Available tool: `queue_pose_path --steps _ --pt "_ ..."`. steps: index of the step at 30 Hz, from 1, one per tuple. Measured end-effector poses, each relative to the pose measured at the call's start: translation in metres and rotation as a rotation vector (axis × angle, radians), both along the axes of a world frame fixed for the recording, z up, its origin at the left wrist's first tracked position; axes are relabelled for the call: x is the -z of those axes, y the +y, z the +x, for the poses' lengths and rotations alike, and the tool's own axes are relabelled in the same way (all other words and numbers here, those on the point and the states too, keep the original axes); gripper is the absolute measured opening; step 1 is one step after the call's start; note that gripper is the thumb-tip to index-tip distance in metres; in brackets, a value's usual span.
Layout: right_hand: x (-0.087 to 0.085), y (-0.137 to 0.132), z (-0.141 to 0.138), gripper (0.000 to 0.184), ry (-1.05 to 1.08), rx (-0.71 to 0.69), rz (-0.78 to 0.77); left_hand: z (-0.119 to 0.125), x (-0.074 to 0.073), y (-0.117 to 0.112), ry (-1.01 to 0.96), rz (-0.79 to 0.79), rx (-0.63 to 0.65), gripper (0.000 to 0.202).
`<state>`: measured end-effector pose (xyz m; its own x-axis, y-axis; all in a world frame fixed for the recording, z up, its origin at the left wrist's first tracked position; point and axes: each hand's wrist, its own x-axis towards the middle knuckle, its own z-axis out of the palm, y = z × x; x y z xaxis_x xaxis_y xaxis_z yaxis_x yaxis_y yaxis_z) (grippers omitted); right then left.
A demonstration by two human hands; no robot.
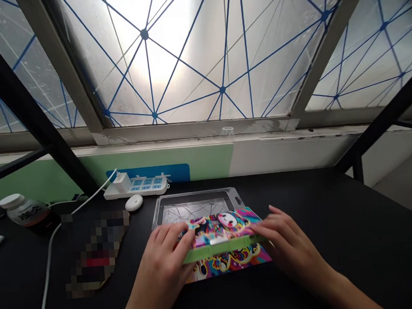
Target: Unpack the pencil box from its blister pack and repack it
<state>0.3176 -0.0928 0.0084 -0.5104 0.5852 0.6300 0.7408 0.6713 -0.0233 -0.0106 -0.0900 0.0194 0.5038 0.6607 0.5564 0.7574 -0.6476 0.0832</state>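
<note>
Both hands hold a flat, brightly printed case (pixel 225 224) with a lime-green edge that faces me. My left hand (pixel 166 249) grips its left end, fingers over the top. At the right end, my right hand (pixel 284 236) closes on the case with the thumb side hidden. A small white patch shows midway along the green edge. Below the case lies a colourful printed sheet (pixel 231 261), partly covered by it. Just behind is a clear plastic tray (pixel 194 195), its front covered by the case and my left hand.
A white power strip (pixel 146 182) with a plugged-in charger stands by the wall. A white oval case (pixel 134 203), a blurred-out dark object (pixel 100 251) and a white cable (pixel 48 278) lie to the left. A white-capped bottle (pixel 26 211) is farther left. Black slanted bars flank the desk.
</note>
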Motion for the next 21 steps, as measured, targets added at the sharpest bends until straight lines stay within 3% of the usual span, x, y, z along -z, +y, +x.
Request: queue_pose_path --steps 4,7,9,13,16,21 --pt "0.03 -0.028 0.009 0.038 0.005 0.016 -0.02 -0.013 0.046 -0.026 -0.112 -0.153 -0.065 0.049" --pt "0.037 -0.032 0.006 0.02 0.027 0.031 -0.117 -0.02 0.063 -0.034 -0.183 -0.313 -0.158 0.062" --pt "0.036 -0.031 0.003 0.026 0.016 0.031 -0.227 -0.023 0.066 -0.035 -0.212 -0.402 -0.171 0.069" --pt "0.034 -0.022 0.004 0.065 -0.035 0.027 -0.427 -0.027 0.068 -0.032 -0.25 -0.465 -0.156 0.076" --pt "0.025 -0.014 0.008 0.059 -0.035 0.041 -0.533 -0.027 0.07 -0.03 -0.286 -0.498 -0.177 0.078" --pt "-0.012 0.005 0.008 0.041 -0.015 -0.008 -0.634 -0.022 0.068 -0.032 -0.377 -0.573 -0.196 0.086"
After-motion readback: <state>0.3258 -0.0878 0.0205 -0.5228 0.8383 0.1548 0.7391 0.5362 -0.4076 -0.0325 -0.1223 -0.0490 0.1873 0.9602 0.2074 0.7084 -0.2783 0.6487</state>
